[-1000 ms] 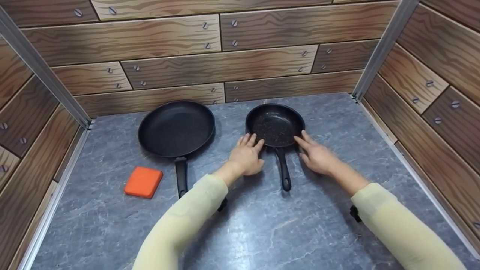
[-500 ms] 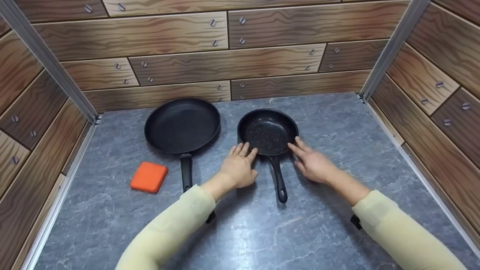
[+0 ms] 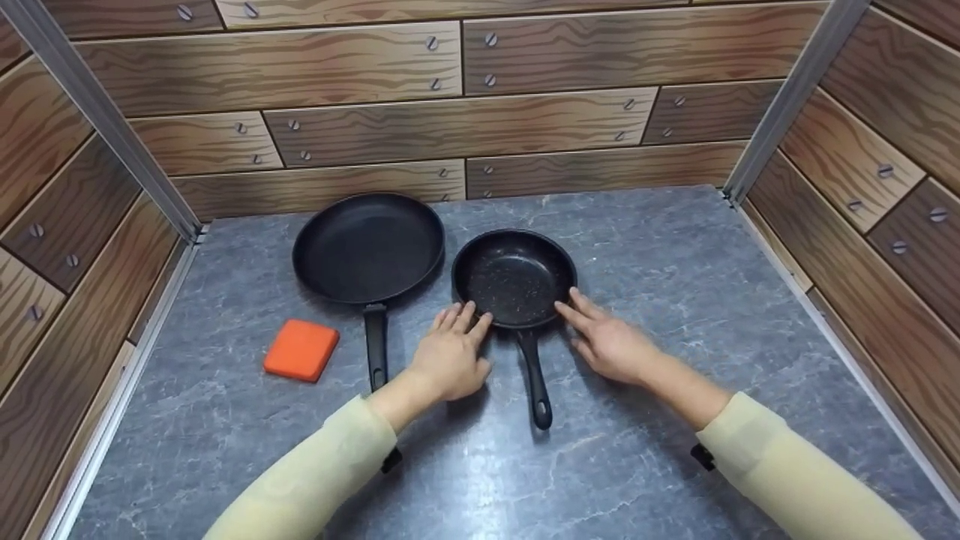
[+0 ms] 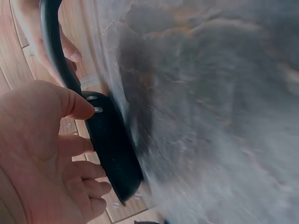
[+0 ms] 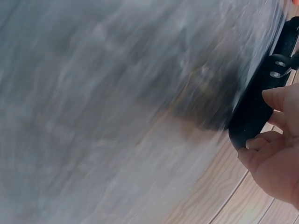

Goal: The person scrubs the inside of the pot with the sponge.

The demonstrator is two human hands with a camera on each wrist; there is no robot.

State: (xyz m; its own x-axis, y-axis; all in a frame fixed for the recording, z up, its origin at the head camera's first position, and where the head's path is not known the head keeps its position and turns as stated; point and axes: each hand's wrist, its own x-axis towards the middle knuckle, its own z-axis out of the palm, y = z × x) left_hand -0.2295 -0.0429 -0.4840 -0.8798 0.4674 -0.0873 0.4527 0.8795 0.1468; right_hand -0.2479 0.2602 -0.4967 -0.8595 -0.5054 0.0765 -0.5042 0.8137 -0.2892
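Observation:
The smaller black frying pan (image 3: 517, 277), speckled inside, lies on the grey marbled table with its handle toward me. My left hand (image 3: 448, 360) touches its near left rim with extended fingers; the thumb stays left of the handle. On the near right rim rest the fingertips of my right hand (image 3: 615, 345). Both wrist views show the frying pan (image 4: 114, 149) low over the table, with thumb and fingers close to its wall. Whether the pan's base touches the table cannot be told. A larger black frying pan (image 3: 367, 251) lies left, its handle end partly behind my left wrist.
An orange square block (image 3: 301, 350), perhaps a sponge, lies left of the larger pan's handle. Wood-patterned walls (image 3: 375, 67) with metal corner posts (image 3: 795, 97) enclose the back and sides of the table (image 3: 660, 240).
The smaller frying pan has slid toward me and to the left, closer to the larger pan, with both hands moving along at its rim. The view has shifted slightly.

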